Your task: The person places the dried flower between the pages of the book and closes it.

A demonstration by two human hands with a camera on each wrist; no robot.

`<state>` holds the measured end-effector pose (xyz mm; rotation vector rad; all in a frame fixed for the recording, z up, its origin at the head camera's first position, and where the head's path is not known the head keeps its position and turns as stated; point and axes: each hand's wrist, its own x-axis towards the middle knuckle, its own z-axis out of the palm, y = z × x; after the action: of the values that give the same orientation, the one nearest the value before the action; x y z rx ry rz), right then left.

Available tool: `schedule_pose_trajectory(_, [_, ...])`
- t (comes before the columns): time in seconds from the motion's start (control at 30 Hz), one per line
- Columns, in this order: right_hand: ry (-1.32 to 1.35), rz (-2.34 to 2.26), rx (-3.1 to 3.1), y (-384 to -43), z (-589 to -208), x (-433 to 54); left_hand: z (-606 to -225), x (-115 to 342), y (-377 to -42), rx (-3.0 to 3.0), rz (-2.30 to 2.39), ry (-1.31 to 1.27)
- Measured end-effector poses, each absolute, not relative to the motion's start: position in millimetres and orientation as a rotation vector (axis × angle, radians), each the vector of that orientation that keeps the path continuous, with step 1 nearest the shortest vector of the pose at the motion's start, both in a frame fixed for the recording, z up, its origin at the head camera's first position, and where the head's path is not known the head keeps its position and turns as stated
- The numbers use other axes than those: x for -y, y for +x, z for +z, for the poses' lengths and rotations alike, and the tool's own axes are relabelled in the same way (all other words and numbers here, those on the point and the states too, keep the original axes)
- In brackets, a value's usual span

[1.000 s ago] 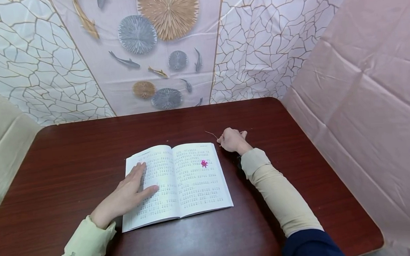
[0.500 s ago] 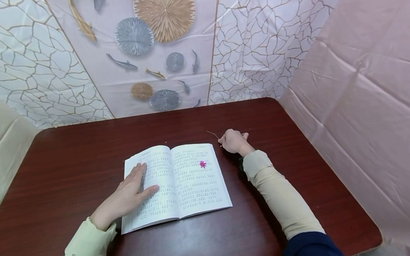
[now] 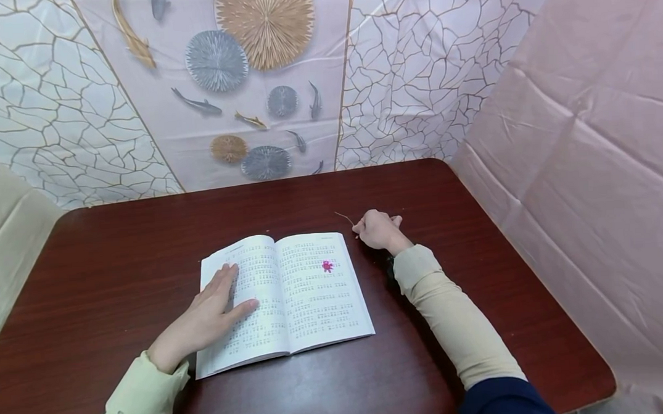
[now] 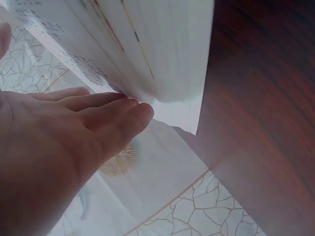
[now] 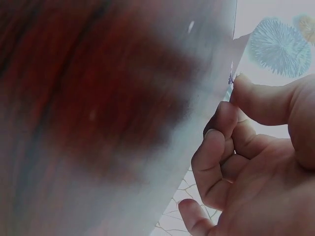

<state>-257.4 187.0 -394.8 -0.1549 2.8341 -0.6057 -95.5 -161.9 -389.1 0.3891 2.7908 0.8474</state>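
Observation:
An open book (image 3: 313, 294) with printed pages lies on the dark red-brown table. My left hand (image 3: 203, 317) rests on its left page with fingers straight and thumb spread; in the left wrist view the fingertips meet the page beside the book's edge (image 4: 182, 73). On the right page sits a small bright pink flower-shaped piece (image 3: 327, 266). Beyond the book's upper right corner, my right hand (image 3: 378, 228) pinches a thin brownish strand (image 3: 343, 217) between thumb and index finger. The right wrist view shows a tiny purplish bit (image 5: 230, 79) at those fingertips. Whether the strand is a stem or thread I cannot tell.
The wooden table (image 3: 117, 259) reaches back to a patterned cloth wall (image 3: 284, 135) with fish and round motifs. A pinkish cloth (image 3: 591, 177) hangs along the right side, and a pale cloth (image 3: 5, 246) along the left. Tiny crumbs lie behind the book.
The head view has shifted slightly. Both hands, the book and the pink piece keep their places, and the right hand still pinches the strand.

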Motion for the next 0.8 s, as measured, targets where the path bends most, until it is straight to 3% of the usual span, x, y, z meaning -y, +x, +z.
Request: schedule_pose_trajectory(0.8, [-0.162, -0.641, -2.844, -252.5, -394.8, -189.6, -383.5, 154.2, -97.4, -2.771, 0.919, 0.47])
